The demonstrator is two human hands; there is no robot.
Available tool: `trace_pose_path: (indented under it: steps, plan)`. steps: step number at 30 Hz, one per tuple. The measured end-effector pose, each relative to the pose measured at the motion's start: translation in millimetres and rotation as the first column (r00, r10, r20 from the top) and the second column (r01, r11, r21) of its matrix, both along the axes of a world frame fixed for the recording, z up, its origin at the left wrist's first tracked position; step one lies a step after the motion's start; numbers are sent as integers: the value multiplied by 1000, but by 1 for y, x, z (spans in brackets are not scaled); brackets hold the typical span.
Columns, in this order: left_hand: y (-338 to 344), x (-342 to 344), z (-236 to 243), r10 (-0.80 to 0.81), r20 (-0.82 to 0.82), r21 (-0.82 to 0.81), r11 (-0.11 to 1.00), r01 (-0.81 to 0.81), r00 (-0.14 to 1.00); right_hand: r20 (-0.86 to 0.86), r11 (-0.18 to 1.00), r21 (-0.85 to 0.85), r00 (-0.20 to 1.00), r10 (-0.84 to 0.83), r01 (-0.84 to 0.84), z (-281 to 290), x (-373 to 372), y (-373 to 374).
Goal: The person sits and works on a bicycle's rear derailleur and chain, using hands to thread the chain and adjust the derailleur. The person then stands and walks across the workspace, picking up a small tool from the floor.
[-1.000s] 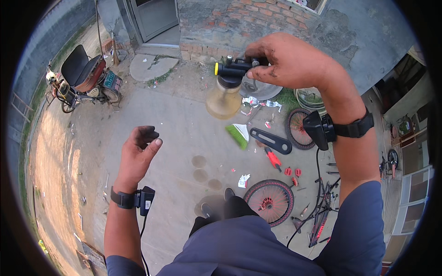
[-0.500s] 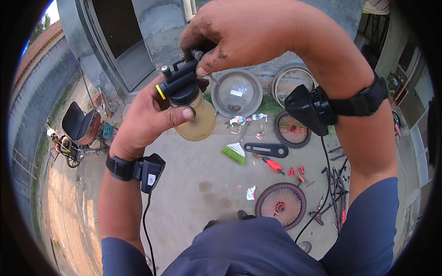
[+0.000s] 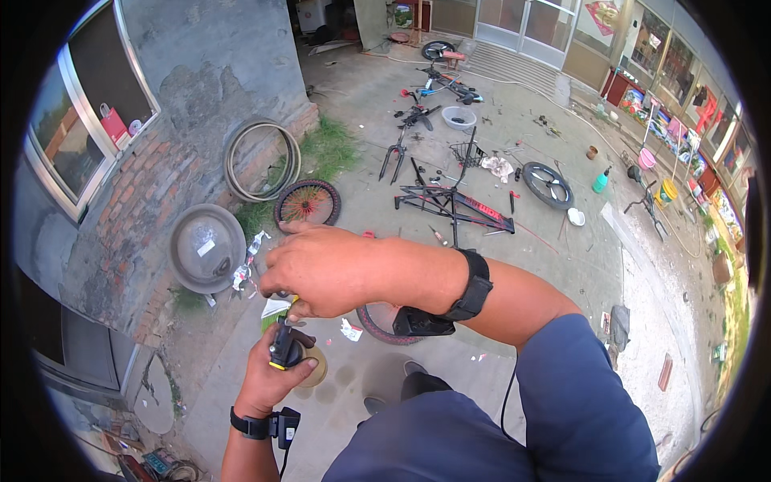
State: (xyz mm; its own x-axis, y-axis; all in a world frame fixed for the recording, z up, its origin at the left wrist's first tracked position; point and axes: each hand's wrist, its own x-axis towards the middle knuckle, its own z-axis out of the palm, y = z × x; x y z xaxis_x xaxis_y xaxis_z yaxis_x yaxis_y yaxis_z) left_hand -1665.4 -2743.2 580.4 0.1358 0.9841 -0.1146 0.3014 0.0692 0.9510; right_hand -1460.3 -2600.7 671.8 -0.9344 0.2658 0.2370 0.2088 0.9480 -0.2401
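Observation:
My left hand [image 3: 261, 379] is wrapped round the black head of a squat jar [image 3: 316, 371]. The jar's cup is translucent and yellowish, and a yellow ring rims the end of its black head. Just above it, palm down, is my right hand [image 3: 325, 269]. The right hand's fingers are bent together, and a bit of yellow shows by the thumb. Most of what those fingers hold is hidden beneath the hand.
A grey metal basin [image 3: 207, 241] leans by the wall near bicycle tyres [image 3: 233, 173] and a red-spoked wheel [image 3: 307, 206]. A bicycle frame [image 3: 458, 210], a black wheel [image 3: 548, 186], a white bowl [image 3: 458, 118] and a green bottle [image 3: 601, 181] stand or lie on the concrete.
The view has swung right, bringing the yard into sight. The jar is lower and farther from the camera. My right hand has come off the jar's head and now hovers above it.

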Motion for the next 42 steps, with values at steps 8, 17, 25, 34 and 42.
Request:
trace_pose_path:
  steps: [8, 17, 25, 34, 42]
  plan:
    - [-45, 102, -128, -130, -280, -228, 972, 65, 951, 387, 354, -426, 521, -760, 833, -256, 337, -128]
    - [-32, 273, -182, -299, -409, -259, 944, 204, 862, 849, -489, -372, 76, -523, 789, -394, 575, -432]
    - [63, 429, -200, -554, -428, -200, 829, 523, 714, 632, -698, -658, -295, -716, 284, -367, 684, -431]
    - [179, 611, -219, -596, -542, 45, 683, 729, 592, 578, -632, -766, -555, -598, -116, -385, 762, -442]
    - [262, 787, -211, -680, -510, 42, 593, 804, 528, 722, -611, -666, -573, -387, -427, -359, 811, -428]
